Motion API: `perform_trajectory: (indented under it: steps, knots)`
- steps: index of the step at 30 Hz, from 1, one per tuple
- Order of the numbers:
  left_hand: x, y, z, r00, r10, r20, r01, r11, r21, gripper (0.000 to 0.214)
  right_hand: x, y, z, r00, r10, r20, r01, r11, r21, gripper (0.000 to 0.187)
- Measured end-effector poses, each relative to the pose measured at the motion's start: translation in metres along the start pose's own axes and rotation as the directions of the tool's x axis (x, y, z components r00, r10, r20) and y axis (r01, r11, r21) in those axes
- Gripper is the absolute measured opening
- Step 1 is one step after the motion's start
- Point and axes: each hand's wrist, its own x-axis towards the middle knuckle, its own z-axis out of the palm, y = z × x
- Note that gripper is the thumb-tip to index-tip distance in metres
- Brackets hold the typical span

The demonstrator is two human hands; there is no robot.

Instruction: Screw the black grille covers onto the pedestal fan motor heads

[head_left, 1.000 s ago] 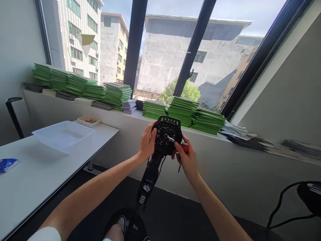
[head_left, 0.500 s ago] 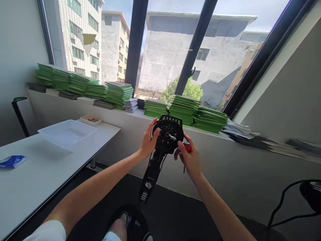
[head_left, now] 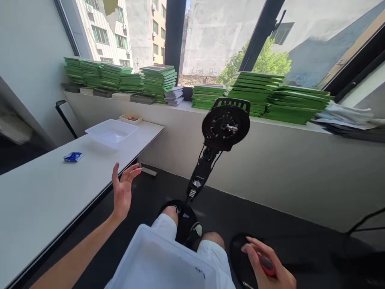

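A black pedestal fan stands in front of me with its blades and front grille off. A silver shaft sticks out of the middle of its round motor housing. My left hand is raised in the air by the table edge, fingers spread, holding nothing. Low on the right, my right hand is closed round the red and black handle of a screwdriver; its shank cannot be made out clearly. A translucent white plastic bin rests on my lap. Neither hand touches the fan.
To the left stands a white table bearing a clear plastic bin, a small cream tray with red pieces and a blue packet. Stacks of green books line the windowsill. A round black base lies on the floor.
Both hands have left the fan's motor housing. My left hand moved left and opened; my right hand dropped low with the screwdriver. My view tilted down, bringing the lap bin into sight.
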Motion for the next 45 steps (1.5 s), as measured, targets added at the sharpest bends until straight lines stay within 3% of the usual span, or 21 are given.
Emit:
perform_trajectory:
  steps: [2,3,4,5,6,7,8,9,10,12,16,20,24,31,37,43,45]
  knots:
    - [-0.052,0.011,-0.02,0.986,-0.154,0.061,0.149,0.986,0.08,0.067,-0.032,0.017,0.012,0.992,0.113,0.063,-0.111,0.993,-0.024,0.045]
    - [-0.077,0.016,-0.027,0.957,-0.253,0.143,0.233,0.962,0.143,0.066,-0.046,0.023,0.017,0.98,0.182,0.08,-0.178,0.983,-0.048,0.048]
    - [-0.1,0.021,-0.031,0.889,-0.365,0.277,0.307,0.923,0.232,0.063,-0.06,0.027,0.022,0.964,0.246,0.099,-0.24,0.968,-0.067,0.051]
    - [-0.121,0.025,-0.032,0.768,-0.471,0.433,0.343,0.874,0.343,0.058,-0.072,0.03,0.026,0.949,0.292,0.117,-0.284,0.955,-0.083,0.052]
    - [-0.14,0.027,-0.031,0.601,-0.555,0.575,0.326,0.827,0.458,0.053,-0.083,0.031,0.029,0.934,0.328,0.141,-0.317,0.944,-0.096,0.052]
    - [-0.157,0.027,-0.028,0.428,-0.604,0.672,0.262,0.795,0.548,0.049,-0.094,0.032,0.032,0.921,0.352,0.166,-0.338,0.935,-0.107,0.052]
    - [-0.171,0.026,-0.022,0.282,-0.624,0.729,0.17,0.78,0.602,0.046,-0.104,0.032,0.034,0.91,0.369,0.192,-0.352,0.929,-0.118,0.051]
    - [-0.184,0.024,-0.015,0.18,-0.622,0.762,0.073,0.781,0.62,0.046,-0.112,0.032,0.036,0.898,0.383,0.218,-0.362,0.923,-0.128,0.051]
    - [-0.194,0.02,-0.006,0.116,-0.606,0.787,-0.015,0.791,0.611,0.045,-0.12,0.032,0.037,0.886,0.394,0.244,-0.371,0.918,-0.137,0.051]
    - [-0.209,0.01,0.013,0.05,-0.561,0.826,-0.145,0.815,0.562,0.046,-0.133,0.032,0.039,0.864,0.413,0.289,-0.385,0.911,-0.149,0.051]
    - [-0.23,-0.011,0.042,0.013,-0.563,0.826,-0.283,0.79,0.543,0.05,-0.153,0.032,0.042,0.817,0.45,0.359,-0.416,0.893,-0.172,0.05]
    - [-0.246,-0.026,0.053,-0.024,-0.592,0.806,-0.373,0.753,0.542,0.056,-0.166,0.028,0.044,0.782,0.473,0.405,-0.44,0.88,-0.178,0.044]
    - [-0.255,-0.033,0.057,0.021,-0.596,0.803,-0.414,0.725,0.55,0.056,-0.173,0.027,0.046,0.773,0.479,0.415,-0.457,0.875,-0.158,0.038]
    - [-0.252,-0.042,0.068,0.014,-0.588,0.809,-0.424,0.729,0.537,0.041,-0.17,0.029,0.045,0.77,0.48,0.421,-0.46,0.874,-0.155,0.038]
    - [-0.246,-0.05,0.065,0.026,-0.61,0.792,-0.324,0.745,0.584,0.031,-0.169,0.028,0.044,0.77,0.478,0.423,-0.452,0.876,-0.169,0.039]
    - [-0.242,-0.04,0.062,0.033,-0.649,0.76,-0.306,0.717,0.626,0.04,-0.172,0.026,0.044,0.768,0.479,0.425,-0.443,0.877,-0.187,0.044]
    - [-0.241,-0.032,0.06,0.059,-0.654,0.754,-0.278,0.715,0.642,0.045,-0.172,0.025,0.044,0.772,0.467,0.431,-0.429,0.883,-0.189,0.044]
